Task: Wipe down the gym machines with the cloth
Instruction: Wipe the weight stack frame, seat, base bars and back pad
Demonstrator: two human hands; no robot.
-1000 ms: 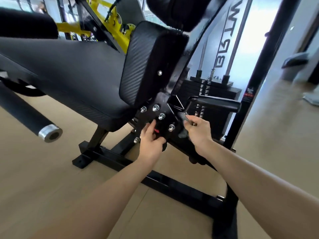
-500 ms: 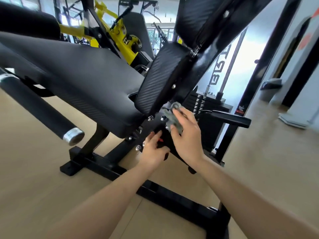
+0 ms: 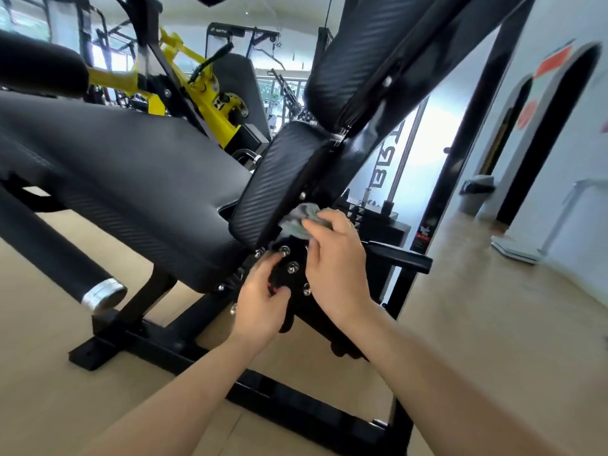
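Note:
A black gym machine fills the view, with a wide padded seat (image 3: 125, 166) and a tilted ribbed back pad (image 3: 266, 189). Below the pad is a black metal bracket plate (image 3: 296, 281) studded with shiny bolts. My right hand (image 3: 335, 268) grips a crumpled grey-green cloth (image 3: 301, 218) and presses it against the frame at the lower edge of the back pad. My left hand (image 3: 260, 301) holds the left edge of the bracket plate, fingers curled on it beside a small red part.
A black roller bar with a silver end cap (image 3: 102, 294) juts out at the lower left. The machine's black floor frame (image 3: 263, 390) crosses the tan floor. A handle (image 3: 398, 258) and weight stack sit behind my right hand. A yellow machine (image 3: 204, 103) stands behind.
My right hand has lifted the cloth from beside the handle up to the base of the back pad. The view has tilted upward. My left hand has stayed on the bracket plate.

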